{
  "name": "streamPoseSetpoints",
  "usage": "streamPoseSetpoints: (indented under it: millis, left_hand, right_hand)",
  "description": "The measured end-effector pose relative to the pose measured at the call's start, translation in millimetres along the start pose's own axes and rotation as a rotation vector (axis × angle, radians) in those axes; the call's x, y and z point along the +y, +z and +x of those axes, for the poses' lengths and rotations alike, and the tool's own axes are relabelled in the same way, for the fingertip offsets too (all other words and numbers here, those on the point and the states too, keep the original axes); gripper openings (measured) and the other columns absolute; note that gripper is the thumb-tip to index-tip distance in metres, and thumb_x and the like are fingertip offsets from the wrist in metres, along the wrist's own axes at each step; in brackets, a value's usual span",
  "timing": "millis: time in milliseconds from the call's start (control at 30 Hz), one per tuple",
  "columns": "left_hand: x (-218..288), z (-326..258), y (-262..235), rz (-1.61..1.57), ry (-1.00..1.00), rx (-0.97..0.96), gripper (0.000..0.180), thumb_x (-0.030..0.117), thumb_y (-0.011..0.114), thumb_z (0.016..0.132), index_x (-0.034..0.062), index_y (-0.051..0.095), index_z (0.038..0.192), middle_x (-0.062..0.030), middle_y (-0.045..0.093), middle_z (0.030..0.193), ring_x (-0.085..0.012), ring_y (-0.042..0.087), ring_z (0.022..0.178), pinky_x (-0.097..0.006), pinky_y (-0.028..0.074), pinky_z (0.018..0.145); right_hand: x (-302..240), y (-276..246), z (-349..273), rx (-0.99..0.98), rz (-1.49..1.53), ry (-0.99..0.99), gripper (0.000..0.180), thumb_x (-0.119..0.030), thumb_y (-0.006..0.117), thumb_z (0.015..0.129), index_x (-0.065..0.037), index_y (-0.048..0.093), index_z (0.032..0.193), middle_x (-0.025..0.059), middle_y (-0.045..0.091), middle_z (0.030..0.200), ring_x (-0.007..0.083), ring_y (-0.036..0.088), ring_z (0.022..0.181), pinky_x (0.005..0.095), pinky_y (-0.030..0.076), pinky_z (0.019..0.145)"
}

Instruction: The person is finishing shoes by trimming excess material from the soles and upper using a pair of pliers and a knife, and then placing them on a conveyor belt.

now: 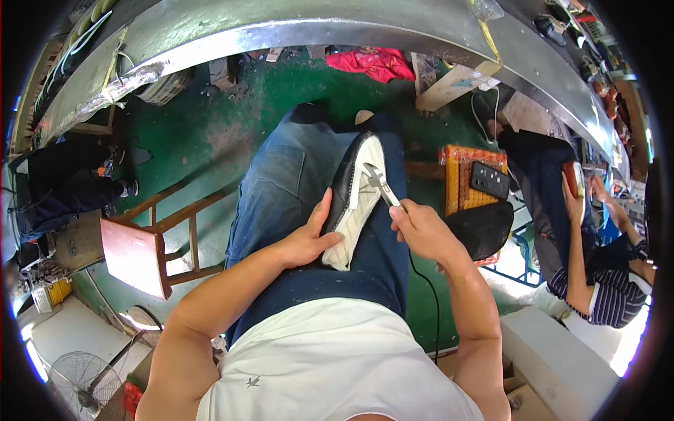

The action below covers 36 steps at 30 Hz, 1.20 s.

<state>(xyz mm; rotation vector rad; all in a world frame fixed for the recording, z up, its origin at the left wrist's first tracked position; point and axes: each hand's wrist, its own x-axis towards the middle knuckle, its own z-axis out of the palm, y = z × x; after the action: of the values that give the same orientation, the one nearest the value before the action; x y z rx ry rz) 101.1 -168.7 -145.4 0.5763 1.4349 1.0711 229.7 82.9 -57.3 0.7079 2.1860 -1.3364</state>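
Across my lap lies a black shoe upper (342, 184) with its pale underside (349, 235) turned up, its toe pointing away from me. My left hand (309, 241) grips it near the heel end, thumb on the pale underside and fingers along the black side. In my right hand (425, 230) is a pair of metal pincers (382, 186), my fingers closed round the handles. The curved jaws rest against or just above the pale underside near the toe; I cannot tell whether they pinch anything.
A metal-edged workbench (316, 35) curves across the far side. At left stands a wooden stool (137, 254). To my right, a beaded seat (463, 179) carries a black phone (490, 180). Farther right a co-worker (597, 281) holds a reddish-brown shoe (572, 180). A cable (434, 295) hangs beside my right leg.
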Motion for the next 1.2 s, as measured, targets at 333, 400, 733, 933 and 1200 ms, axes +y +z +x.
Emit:
streamPoseSetpoints:
  millis: [333, 400, 733, 933, 1200]
  left_hand:
    - [43, -12, -3, -0.178, 0.006, 0.145, 0.084, 0.01, 0.067, 0.096, 0.0056, 0.015, 0.163, -0.0163, 0.04, 0.158, -0.0235, 0.042, 0.141, -0.034, 0.032, 0.117]
    - [59, -31, -20, -0.421, -0.005, 0.141, 0.077, 0.006, 0.064, 0.098, 0.0061, 0.023, 0.162, -0.014, 0.043, 0.156, -0.0196, 0.044, 0.139, -0.034, 0.033, 0.116]
    - [400, 145, -142, 0.052, 0.475, 0.338, 0.074, 0.009, 0.068, 0.092, 0.0044, 0.035, 0.158, -0.0135, 0.062, 0.137, -0.0165, 0.063, 0.112, -0.03, 0.049, 0.099]
    - [487, 392, -189, 1.756, 0.472, 0.911, 0.061, 0.025, 0.058, 0.093, 0.0202, 0.046, 0.152, -0.0215, 0.035, 0.158, -0.0486, 0.036, 0.142, -0.062, 0.029, 0.113]
    - [478, 429, -260, 1.19, 0.941, 0.713, 0.045, 0.006, 0.056, 0.087, 0.0106, 0.061, 0.132, -0.0183, 0.065, 0.13, -0.0374, 0.063, 0.119, -0.041, 0.051, 0.102]
  right_hand:
    - [59, 55, -21, 0.132, 0.484, -0.158, 0.042, -0.036, 0.043, 0.11, 0.003, 0.057, 0.105, 0.0121, 0.067, 0.083, 0.0216, 0.068, 0.073, 0.0353, 0.054, 0.068]
    - [74, 55, -16, 0.2, 0.634, -0.2, 0.045, -0.038, 0.041, 0.11, 0.004, 0.058, 0.108, 0.0092, 0.067, 0.086, 0.0158, 0.067, 0.073, 0.0312, 0.054, 0.068]
    - [122, 25, 41, -0.094, 0.908, -0.019, 0.048, -0.04, 0.038, 0.111, 0.003, 0.057, 0.119, 0.0117, 0.068, 0.096, 0.0193, 0.068, 0.08, 0.0329, 0.056, 0.075]
    - [120, -18, 67, -0.218, 1.023, 0.021, 0.054, -0.047, 0.036, 0.11, 0.001, 0.054, 0.126, 0.0125, 0.069, 0.105, 0.0215, 0.07, 0.089, 0.0317, 0.054, 0.073]
    - [114, -75, 108, -0.162, 1.01, 0.136, 0.053, -0.045, 0.034, 0.111, 0.0, 0.057, 0.123, 0.0099, 0.072, 0.101, 0.019, 0.072, 0.084, 0.0229, 0.044, 0.055]
